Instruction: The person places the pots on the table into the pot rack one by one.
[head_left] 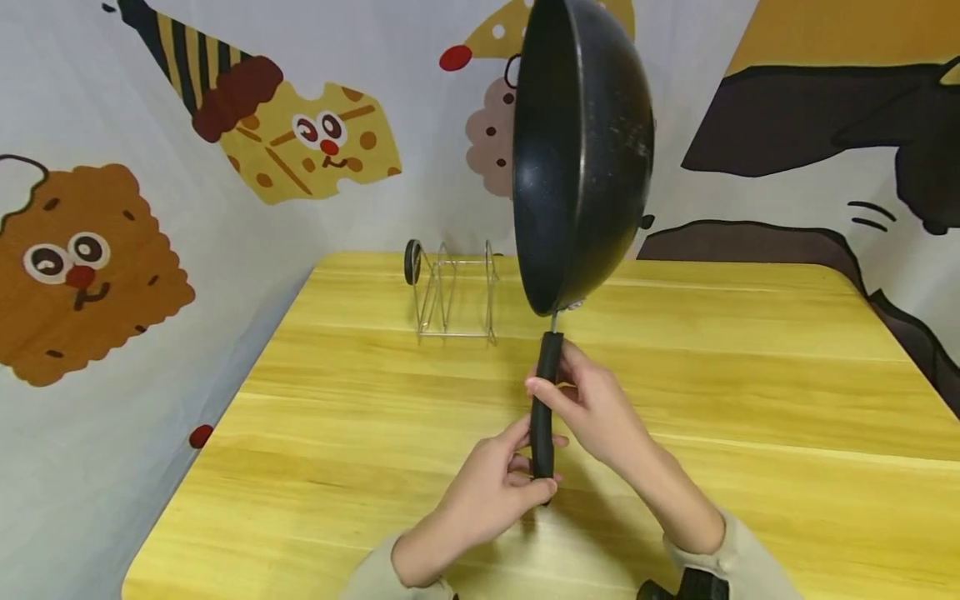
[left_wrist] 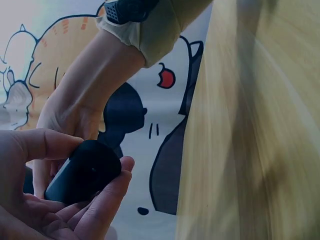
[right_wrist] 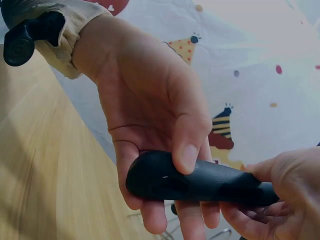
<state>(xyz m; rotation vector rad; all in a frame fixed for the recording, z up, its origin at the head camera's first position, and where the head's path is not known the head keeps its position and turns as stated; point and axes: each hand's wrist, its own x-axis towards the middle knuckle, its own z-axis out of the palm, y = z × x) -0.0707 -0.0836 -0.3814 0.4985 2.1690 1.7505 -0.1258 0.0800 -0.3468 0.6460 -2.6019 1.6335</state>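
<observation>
A black wok is held up on edge above the table, its bowl at the top facing left and its black handle pointing down. My right hand grips the upper part of the handle, close to the bowl, with the thumb along its near side. Lower down, my left hand holds the handle's end between thumb and fingers. The left wrist view shows the rounded handle end in the left fingers. In the right wrist view, the left thumb presses on the handle and the fingers lie beneath it.
Behind the hands, a wire rack stands toward the back of the wooden table. A black round piece is at the rack's left end. Cloth with cartoon prints hangs behind the table and along its left side.
</observation>
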